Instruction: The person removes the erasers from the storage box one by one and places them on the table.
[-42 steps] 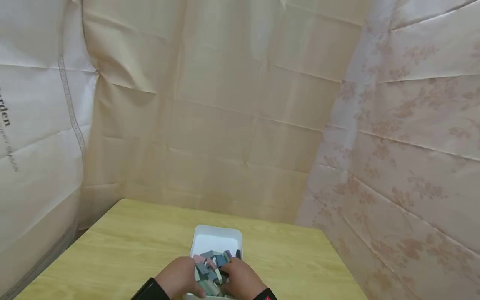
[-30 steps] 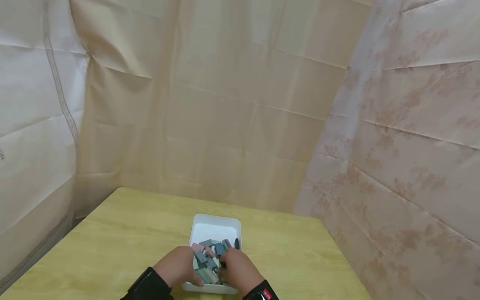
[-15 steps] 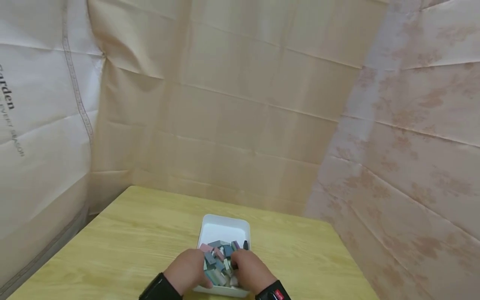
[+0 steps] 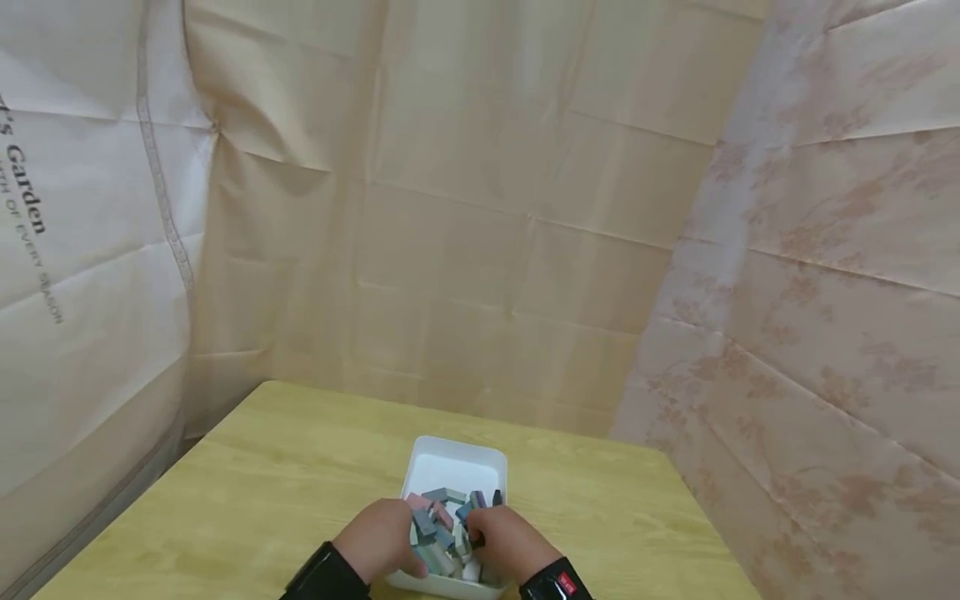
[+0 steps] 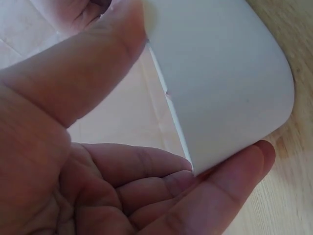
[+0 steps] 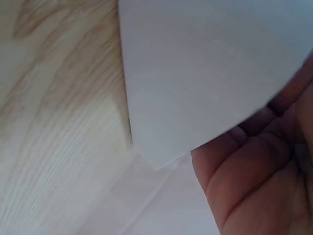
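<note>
In the head view a white plastic tray (image 4: 459,454) stands near the table's front edge, with small pastel blocks (image 4: 442,537) in grey-blue, pink, green and white heaped in its nearer half. My left hand (image 4: 381,537) holds the tray's near left side. In the left wrist view its thumb and fingers (image 5: 215,200) bracket the white wall. Over the tray's right side reaches my right hand (image 4: 513,540), fingertips down among the blocks beside a dark piece (image 4: 477,542). The tray wall (image 6: 195,73) hides those fingertips in the right wrist view, so their hold is unclear.
The tray rests on a yellow wood-grain table (image 4: 315,450). A beige cloth (image 4: 465,208) hangs behind it, a white printed cloth (image 4: 82,250) at the left and a floral cloth (image 4: 825,292) at the right. A narrow black object (image 4: 497,497) stands along the tray's right wall.
The head view has shifted a little. My right hand has moved slightly among the blocks, and a blue block beside its fingers has shifted and is now partly covered. My left hand keeps its hold.
</note>
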{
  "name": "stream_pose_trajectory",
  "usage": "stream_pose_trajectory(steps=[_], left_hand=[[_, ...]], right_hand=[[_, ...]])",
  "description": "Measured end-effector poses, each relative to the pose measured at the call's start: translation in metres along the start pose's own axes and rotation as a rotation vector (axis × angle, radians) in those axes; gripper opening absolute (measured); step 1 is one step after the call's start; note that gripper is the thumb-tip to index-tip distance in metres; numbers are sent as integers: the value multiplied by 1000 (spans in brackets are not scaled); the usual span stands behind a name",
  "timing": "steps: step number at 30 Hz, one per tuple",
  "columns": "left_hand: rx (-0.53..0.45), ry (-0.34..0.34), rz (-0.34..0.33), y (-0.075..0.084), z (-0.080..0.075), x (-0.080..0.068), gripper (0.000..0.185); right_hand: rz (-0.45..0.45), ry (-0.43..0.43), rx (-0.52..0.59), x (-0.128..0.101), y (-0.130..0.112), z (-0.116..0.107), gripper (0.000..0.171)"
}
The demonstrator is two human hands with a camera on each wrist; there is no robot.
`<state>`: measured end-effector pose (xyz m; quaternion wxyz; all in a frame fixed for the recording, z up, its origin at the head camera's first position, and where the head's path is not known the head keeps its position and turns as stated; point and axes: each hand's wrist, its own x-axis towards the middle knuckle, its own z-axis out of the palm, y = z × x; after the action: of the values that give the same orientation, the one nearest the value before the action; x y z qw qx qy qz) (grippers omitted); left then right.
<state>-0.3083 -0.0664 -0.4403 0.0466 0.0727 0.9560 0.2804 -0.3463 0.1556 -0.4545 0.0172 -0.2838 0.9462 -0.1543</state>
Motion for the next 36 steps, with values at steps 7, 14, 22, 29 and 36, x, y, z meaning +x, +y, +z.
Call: stream_pose_trajectory(steps=[7,14,22,29,36], left_hand=[[6,10,-31,-3,2,1,41],[29,14,-57,-2,3,5,42],[26,17,-76,1,3,5,43],[9,-10,-95,2,4,7,43],[-14,-20,-87,5,4,6,42]], right_hand=[[-25,19,-12,5,1,3,28],[12,83,-6,5,2,0,24],[38,289,15,-3,32,-24,22],[143,192,-56,-20,83,-20,29],[186,108,-48,-32,101,-13,31]])
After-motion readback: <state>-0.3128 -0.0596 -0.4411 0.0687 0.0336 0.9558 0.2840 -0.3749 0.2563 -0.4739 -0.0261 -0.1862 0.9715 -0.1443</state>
